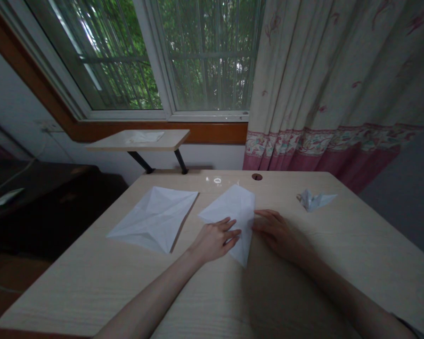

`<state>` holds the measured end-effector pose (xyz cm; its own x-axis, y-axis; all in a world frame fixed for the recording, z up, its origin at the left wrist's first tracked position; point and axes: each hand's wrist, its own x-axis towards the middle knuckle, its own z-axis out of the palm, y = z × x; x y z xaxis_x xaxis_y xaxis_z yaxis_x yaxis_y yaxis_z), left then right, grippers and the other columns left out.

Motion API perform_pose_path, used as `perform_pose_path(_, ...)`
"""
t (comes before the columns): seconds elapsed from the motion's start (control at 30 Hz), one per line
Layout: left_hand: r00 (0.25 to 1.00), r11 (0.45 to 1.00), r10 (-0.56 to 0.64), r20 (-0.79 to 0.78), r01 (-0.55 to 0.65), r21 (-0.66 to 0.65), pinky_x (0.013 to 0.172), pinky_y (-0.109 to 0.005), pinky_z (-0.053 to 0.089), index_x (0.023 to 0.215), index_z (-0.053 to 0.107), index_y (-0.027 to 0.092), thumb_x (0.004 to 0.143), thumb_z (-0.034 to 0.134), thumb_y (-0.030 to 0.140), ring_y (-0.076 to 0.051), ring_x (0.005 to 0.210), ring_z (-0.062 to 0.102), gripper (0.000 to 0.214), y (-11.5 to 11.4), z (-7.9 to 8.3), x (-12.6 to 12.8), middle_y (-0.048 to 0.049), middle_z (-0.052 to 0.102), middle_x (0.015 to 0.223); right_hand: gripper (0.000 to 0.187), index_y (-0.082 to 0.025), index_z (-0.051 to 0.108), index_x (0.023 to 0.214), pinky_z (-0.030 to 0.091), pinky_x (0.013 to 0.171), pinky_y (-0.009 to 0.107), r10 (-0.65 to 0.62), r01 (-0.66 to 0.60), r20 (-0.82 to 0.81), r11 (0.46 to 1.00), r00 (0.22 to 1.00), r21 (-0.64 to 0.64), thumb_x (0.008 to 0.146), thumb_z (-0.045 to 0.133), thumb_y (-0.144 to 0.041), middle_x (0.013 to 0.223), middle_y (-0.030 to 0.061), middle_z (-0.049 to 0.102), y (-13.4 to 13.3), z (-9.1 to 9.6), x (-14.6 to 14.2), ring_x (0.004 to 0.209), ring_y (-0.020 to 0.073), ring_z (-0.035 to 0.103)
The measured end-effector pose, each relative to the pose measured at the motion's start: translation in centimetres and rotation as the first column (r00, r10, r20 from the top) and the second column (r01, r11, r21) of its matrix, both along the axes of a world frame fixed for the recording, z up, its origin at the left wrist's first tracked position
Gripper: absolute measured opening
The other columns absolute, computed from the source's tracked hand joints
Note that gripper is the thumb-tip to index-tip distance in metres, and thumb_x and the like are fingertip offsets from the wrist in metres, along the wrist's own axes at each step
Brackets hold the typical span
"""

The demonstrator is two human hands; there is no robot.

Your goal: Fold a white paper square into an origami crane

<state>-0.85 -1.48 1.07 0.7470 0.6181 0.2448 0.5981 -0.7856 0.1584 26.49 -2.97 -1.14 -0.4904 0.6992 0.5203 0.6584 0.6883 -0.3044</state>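
Here we go: the left hand is open and pressed down on a kite-shaped sheet of white paper, fingers spread over its lower part, no pinch on it. The right hand, open too, comes in at the sheet's right edge, apparently just touching it, though the light's dim there. Just left of the left hand, a creased white paper square lies flat on the wooden desk. Beyond the right hand sits a folded paper figure.
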Motion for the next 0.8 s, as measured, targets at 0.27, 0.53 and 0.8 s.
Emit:
perform_pose_path(0.27, 0.999, 1.0, -0.014, 0.039, 0.013, 0.024, 0.105, -0.041, 0.05, 0.121, 0.07, 0.027, 0.099, 0.049, 0.033, -0.025, 0.129, 0.056, 0.031, 0.13, -0.37, 0.13, -0.0066, 0.058, 0.14, 0.037, -0.03, 0.069, 0.116, 0.043, 0.105, 0.051, 0.022, -0.021, 0.01, 0.999, 1.0, -0.047, 0.09, 0.05, -0.01, 0.137, 0.007, 0.056, 0.21, -0.1, 0.27, 0.129, 0.025, 0.046)
perform_pose_path(0.53, 0.999, 1.0, -0.019, 0.04, 0.02, -0.015, 0.111, -0.04, 0.044, 0.131, 0.062, 0.027, 0.099, 0.05, 0.034, -0.024, 0.136, 0.049, 0.035, 0.23, -0.42, 0.03, -0.0053, 0.051, 0.147, 0.036, -0.03, 0.069, 0.115, 0.043, 0.104, 0.053, 0.026, -0.026, -0.005, 0.998, 1.0, -0.056, 0.091, 0.05, -0.011, 0.138, 0.0076, 0.056, 0.18, -0.15, 0.22, 0.129, 0.0255, 0.047)
perform_pose_path(0.8, 1.0, 1.0, -0.013, 0.023, 0.013, -0.023, 0.11, -0.039, 0.045, 0.13, 0.063, 0.027, 0.099, 0.051, 0.035, -0.024, 0.135, 0.049, 0.034, 0.1, -0.13, 0.13, -0.0063, 0.053, 0.145, 0.039, -0.028, 0.067, 0.116, 0.048, 0.1, 0.047, -0.034, 0.033, -0.015, 0.999, 0.999, -0.031, 0.09, 0.046, -0.009, 0.129, 0.0085, 0.061, -0.29, 0.19, -0.13, 0.121, 0.0242, 0.054)
